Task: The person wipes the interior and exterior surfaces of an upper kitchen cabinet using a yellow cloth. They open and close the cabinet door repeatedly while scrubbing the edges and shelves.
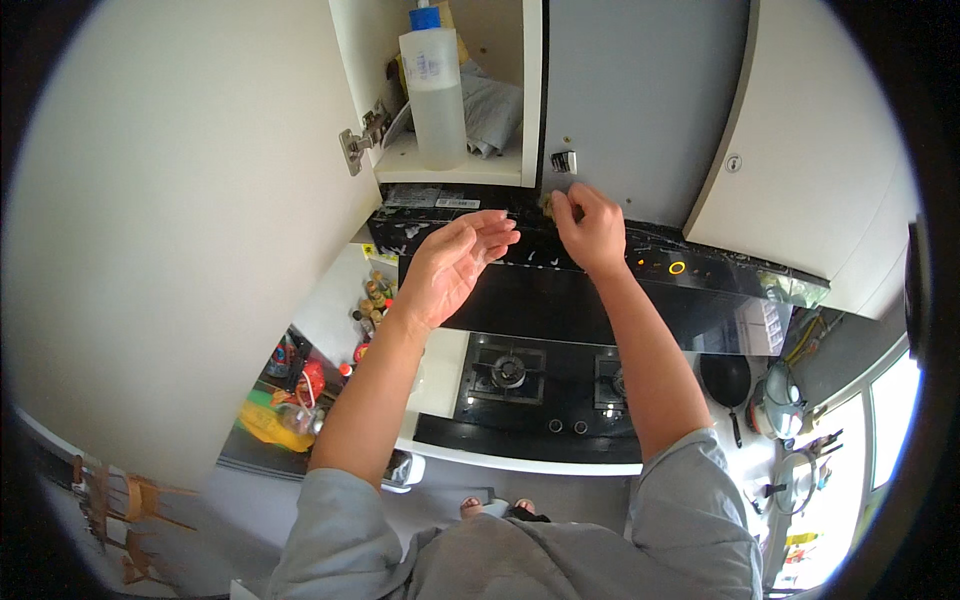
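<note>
My right hand (592, 229) is closed around a small yellowish-green scrubbing pad (547, 205), mostly hidden by the fingers. It presses at the upper edge of a black range hood (525, 241), just under a grey panel (645, 97). My left hand (457, 262) is raised before the hood with palm up, fingers apart and nothing in it; the palm looks wet. White foam (409, 231) streaks the hood's left part. Above the left hand, a translucent bottle with a blue cap (436, 105) stands in an open wall cabinet (450, 177), about half full of clear liquid.
A cabinet door (187, 202) swings wide at the left on a metal hinge (364, 139). Below lies a black gas hob (555, 390). Condiment bottles (375, 296) crowd the left counter; a frying pan (724, 379) sits at right. Another cabinet door (817, 150) juts out upper right.
</note>
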The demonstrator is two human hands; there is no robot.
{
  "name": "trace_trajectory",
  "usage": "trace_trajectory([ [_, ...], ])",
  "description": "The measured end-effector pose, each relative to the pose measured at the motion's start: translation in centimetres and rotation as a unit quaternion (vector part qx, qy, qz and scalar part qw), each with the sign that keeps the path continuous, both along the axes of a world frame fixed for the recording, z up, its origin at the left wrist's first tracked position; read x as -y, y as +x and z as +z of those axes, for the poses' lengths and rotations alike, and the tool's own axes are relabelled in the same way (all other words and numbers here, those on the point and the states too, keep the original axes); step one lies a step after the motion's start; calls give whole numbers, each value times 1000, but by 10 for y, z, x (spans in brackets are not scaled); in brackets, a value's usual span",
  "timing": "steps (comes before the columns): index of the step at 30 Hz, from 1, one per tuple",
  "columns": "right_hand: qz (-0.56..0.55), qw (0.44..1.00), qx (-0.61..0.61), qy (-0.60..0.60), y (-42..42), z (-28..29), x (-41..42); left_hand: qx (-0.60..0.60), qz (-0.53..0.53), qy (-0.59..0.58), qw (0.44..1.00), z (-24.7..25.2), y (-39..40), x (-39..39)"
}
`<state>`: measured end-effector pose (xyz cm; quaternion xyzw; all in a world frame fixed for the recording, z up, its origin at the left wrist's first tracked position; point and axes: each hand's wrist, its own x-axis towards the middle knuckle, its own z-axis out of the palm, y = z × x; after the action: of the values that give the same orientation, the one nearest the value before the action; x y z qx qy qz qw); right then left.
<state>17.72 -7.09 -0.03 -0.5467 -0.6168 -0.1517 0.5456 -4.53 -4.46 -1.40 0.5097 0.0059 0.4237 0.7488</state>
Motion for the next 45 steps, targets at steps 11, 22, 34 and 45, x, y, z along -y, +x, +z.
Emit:
trace_trajectory([
  [11, 40, 999, -5, -29, 3, -5, 9, 64, 18, -51, 996, 1, -18, 17],
  [22, 55, 998, 21, -13, 2, -5, 14, 86, -13, -84, 993, 8, -31, 29],
  [34, 57, 998, 31, -7, 0, -4, 18, 73, 13, -60, 995, 8, -40, 33],
  [45, 53, 998, 39, -3, 3, -8, 14, 45, 54, -52, 996, 4, -43, 34],
])
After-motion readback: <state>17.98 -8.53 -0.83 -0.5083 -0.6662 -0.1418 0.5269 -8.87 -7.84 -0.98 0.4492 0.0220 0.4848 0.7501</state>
